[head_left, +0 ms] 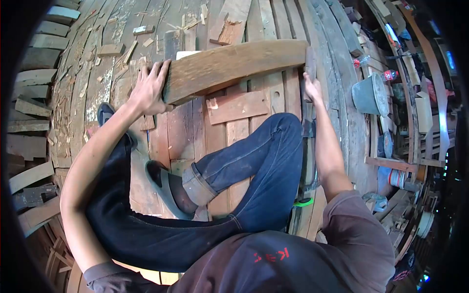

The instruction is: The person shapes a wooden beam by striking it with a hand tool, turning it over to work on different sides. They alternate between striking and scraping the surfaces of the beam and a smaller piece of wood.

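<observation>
A thick, slightly curved wooden board [234, 63] lies crosswise in front of me, its grain showing on the broad face. My left hand [151, 90] grips its left end, fingers spread over the far corner and thumb under the near one. At the opposite end, my right hand [312, 89] is closed around a narrow dark strip [309, 63] that stands along the board's end edge. A flat reddish plank [238, 106] lies just below the board, near my bent knee.
Wood chips and small offcuts, such as a short block [111, 50], litter the plank floor [83, 97]. Curved timbers [34, 93] are stacked at left. A grey bucket [370, 95] and plastic bottles [389, 75] stand at right. A green object [303, 202] lies beside my hip.
</observation>
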`<action>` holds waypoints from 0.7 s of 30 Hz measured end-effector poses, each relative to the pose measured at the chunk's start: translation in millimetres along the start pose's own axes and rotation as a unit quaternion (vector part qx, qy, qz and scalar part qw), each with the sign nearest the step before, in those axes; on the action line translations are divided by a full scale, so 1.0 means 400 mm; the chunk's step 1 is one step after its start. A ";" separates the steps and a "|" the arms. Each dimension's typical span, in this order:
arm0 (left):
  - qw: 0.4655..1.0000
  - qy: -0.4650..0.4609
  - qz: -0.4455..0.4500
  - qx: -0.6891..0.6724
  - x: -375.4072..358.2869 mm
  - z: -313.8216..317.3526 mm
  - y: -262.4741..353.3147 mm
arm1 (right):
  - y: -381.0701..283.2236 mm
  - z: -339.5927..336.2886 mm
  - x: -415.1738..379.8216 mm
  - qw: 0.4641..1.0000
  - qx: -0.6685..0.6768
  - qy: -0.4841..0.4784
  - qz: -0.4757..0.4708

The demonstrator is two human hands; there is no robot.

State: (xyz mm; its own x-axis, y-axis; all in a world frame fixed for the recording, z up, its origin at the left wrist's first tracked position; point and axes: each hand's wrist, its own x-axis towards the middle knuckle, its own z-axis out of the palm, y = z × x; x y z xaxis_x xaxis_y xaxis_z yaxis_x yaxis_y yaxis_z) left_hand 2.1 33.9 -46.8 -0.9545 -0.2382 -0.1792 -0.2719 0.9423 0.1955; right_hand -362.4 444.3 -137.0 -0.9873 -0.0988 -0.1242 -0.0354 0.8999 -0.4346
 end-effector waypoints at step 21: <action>0.999 0.029 0.018 -0.006 -0.001 0.011 -0.005 | 0.020 0.010 0.131 0.996 -0.010 -0.017 0.083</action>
State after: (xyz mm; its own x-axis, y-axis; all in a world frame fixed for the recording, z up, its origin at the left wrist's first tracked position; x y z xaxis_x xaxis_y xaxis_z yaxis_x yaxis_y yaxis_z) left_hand 3.7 33.2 -51.4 -0.9693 -0.2174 -0.1148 -0.2378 0.9478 0.2126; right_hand -413.7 444.6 -150.7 -0.9740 0.0380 -0.2235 0.1245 0.9135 -0.3873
